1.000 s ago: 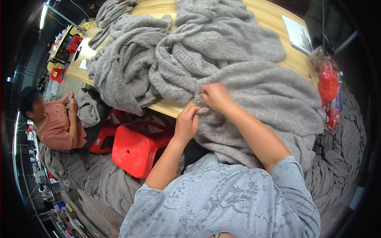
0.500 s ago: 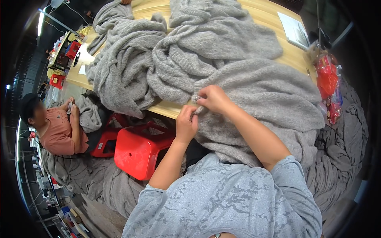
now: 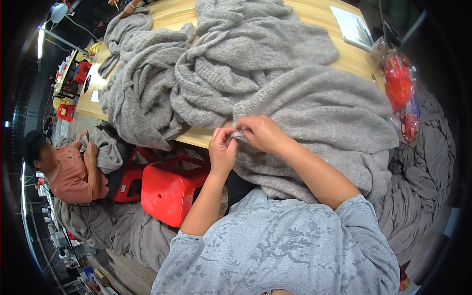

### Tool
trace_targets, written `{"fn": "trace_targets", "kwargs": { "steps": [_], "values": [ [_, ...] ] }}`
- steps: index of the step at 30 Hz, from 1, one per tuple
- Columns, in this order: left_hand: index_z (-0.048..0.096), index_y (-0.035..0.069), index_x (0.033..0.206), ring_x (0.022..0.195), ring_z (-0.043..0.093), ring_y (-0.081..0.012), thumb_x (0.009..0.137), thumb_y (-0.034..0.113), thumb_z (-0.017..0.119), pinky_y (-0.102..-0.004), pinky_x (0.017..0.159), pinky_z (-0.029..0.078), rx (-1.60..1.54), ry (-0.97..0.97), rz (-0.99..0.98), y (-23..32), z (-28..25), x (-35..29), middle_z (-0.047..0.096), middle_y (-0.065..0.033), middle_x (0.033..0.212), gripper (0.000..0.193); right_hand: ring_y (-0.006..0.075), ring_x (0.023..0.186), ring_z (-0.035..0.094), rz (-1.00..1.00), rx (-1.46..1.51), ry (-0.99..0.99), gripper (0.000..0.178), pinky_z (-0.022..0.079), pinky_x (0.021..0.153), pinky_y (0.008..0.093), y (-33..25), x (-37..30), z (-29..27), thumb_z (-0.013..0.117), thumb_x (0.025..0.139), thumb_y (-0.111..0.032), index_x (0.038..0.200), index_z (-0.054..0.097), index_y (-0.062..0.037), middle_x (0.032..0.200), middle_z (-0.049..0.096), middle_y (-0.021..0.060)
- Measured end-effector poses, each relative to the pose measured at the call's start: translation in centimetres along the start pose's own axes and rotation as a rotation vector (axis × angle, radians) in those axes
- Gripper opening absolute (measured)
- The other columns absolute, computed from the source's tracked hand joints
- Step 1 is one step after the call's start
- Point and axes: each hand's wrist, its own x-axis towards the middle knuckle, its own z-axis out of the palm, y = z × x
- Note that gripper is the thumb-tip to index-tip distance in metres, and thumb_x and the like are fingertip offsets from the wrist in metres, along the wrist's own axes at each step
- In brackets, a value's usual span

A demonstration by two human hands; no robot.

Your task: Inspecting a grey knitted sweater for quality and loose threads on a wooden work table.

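Note:
A grey knitted fabric [image 3: 324, 105] spreads over the near edge of the table and hangs down over my lap. At its left edge my left hand [image 3: 223, 150] pinches a small fold of the knit between thumb and fingers. Close against it, my right hand [image 3: 263, 133] grips the same edge with fingertips pressed together. Whether a small tool sits in the right fingers cannot be made out. More grey knitted pieces [image 3: 216, 83] lie heaped on the table just beyond my hands.
The light wooden table [image 3: 196, 136] carries a white paper pad [image 3: 351, 27] at far right. Red plastic bags [image 3: 399, 86] hang at its right end. A red stool [image 3: 164, 194] stands left of me. A seated co-worker [image 3: 73, 169] handles grey knit. Dark grey fabric [image 3: 423, 162] lies piled at right.
My right hand has come down toward the left one, and the fingers now meet at the fabric edge. The whole view has shifted slightly. A person's hand shows more at the far left table end.

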Motion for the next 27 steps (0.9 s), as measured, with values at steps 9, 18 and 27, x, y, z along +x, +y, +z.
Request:
{"fn": "trace_targets", "kwargs": {
  "steps": [9, 18, 27],
  "values": [
    [0.055, -0.001, 0.087, 0.085, 0.057, -0.0271, 0.069, -0.009, 0.051, -0.0320, 0.076, 0.046, 0.337, -0.048, 0.287, -0.4, 0.7, -0.7, 0.055, -0.0127, 0.089, 0.020, 0.0391, 0.069, 0.061, 0.199, -0.171, -0.151, 0.018, 0.049, 0.062, 0.0446, 2.8, 0.8, 2.4, 0.064, 0.067, -0.017, 0.066, 0.065, 0.0009, 0.069, 0.060, 0.0231],
    [0.053, -0.003, 0.091, 0.085, 0.053, -0.0308, 0.075, -0.003, 0.051, -0.0360, 0.073, 0.043, 0.442, -0.136, 0.261, -0.2, 0.4, -0.5, 0.052, -0.0156, 0.091, 0.016, 0.0354, 0.090, 0.061, 0.322, -0.086, -0.123, 0.016, 0.037, 0.092, 0.0488, 1.5, 0.7, 2.1, 0.070, 0.065, -0.016, 0.073, 0.068, -0.0017, 0.085, 0.065, 0.0195],
    [0.050, -0.005, 0.105, 0.089, 0.055, -0.0305, 0.078, -0.003, 0.046, -0.0361, 0.082, 0.042, 0.524, -0.124, 0.212, 0.0, 0.6, -0.7, 0.056, -0.0183, 0.098, 0.028, 0.0347, 0.093, 0.062, 0.461, 0.109, -0.110, 0.031, 0.037, 0.093, 0.0514, 2.1, 2.1, 2.6, 0.071, 0.068, -0.029, 0.080, 0.069, -0.0001, 0.091, 0.065, 0.0202]
  ]
}}
